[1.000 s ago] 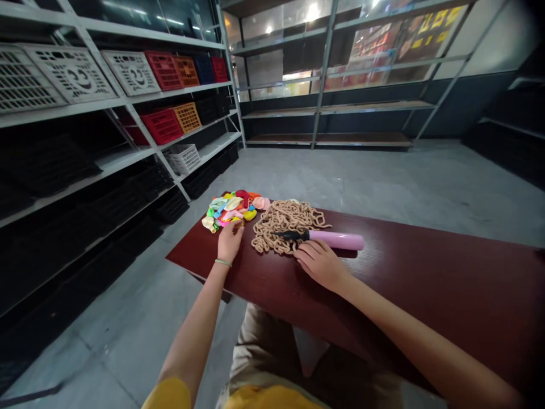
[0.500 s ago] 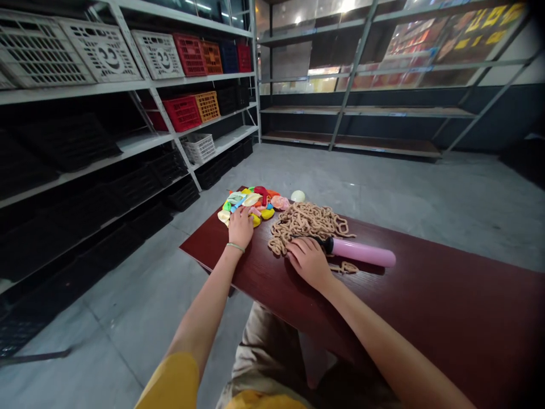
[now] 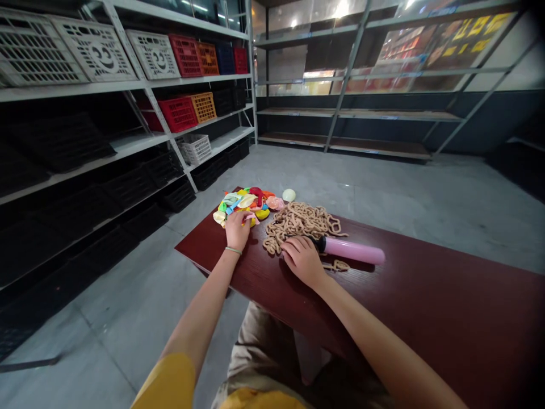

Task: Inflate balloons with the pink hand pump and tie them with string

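A heap of limp, many-coloured balloons (image 3: 242, 202) lies at the far left end of a dark red table (image 3: 426, 318). My left hand (image 3: 237, 229) rests at its near edge, fingers curled into the balloons. A tangle of tan rope (image 3: 300, 222) lies just right of the heap. Across the rope's near side lies a pink balloon pump (image 3: 351, 250) with a black nozzle. My right hand (image 3: 301, 260) covers the nozzle end, fingers bent over the rope and pump tip. A small pale round balloon (image 3: 289, 195) sits behind the rope.
Metal shelves along the left wall hold white crates (image 3: 91, 51), red and orange baskets (image 3: 187, 111) and black crates. Bare metal shelving (image 3: 353, 113) stands at the back. A grey concrete floor surrounds the table. My knees show under the near table edge.
My right hand has slid left from beside the pump body onto its nozzle and the rope. My left hand has moved into the near edge of the balloon heap. The view has shifted slightly.
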Motion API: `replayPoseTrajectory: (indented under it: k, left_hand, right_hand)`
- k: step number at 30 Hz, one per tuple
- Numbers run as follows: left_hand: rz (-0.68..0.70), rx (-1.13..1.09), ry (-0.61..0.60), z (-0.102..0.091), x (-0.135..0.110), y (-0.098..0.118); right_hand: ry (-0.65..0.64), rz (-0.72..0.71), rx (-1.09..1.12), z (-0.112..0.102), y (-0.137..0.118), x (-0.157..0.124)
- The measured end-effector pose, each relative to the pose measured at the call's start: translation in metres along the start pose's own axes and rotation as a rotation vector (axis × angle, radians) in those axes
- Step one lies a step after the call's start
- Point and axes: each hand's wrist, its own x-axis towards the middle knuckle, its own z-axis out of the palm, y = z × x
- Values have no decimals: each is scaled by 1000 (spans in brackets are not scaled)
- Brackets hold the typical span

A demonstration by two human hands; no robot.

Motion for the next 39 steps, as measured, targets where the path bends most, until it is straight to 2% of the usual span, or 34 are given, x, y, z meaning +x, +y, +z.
replayPoseTrajectory:
  k: [3,8,12,15,17,19,23,28,33,39]
  left_hand:
    - [16,-164,-87,2,4,15]
    - [-143,-433,-326,14,7,57]
    - [-365,-840,-424,42,7,96]
    - [-501,-1139,-486,68,7,125]
    - [-518,-1216,-521,84,7,141]
    - [-512,-1202,-540,95,4,150]
    - [-532,-1167,-492,103,-4,148]
    - [-559,-1285,-396,91,-3,133]
    - [-549,-1351,-313,87,3,132]
    - [-550,-1398,-190,85,6,134]
  right_hand:
    - [26,37,-12,-9,9,3]
    - [32,128,-115,-44,48,-4]
    - [-37,159,-216,-78,83,-34]
    - [-66,183,-274,-96,99,-62]
    - [-73,201,-303,-101,105,-77]
    - [-94,221,-320,-103,107,-88]
    - [-146,255,-323,-100,108,-96]
    - [-130,247,-336,-102,105,-95]
    - [-92,248,-373,-110,109,-100]
    - [-56,388,-393,-117,122,-110]
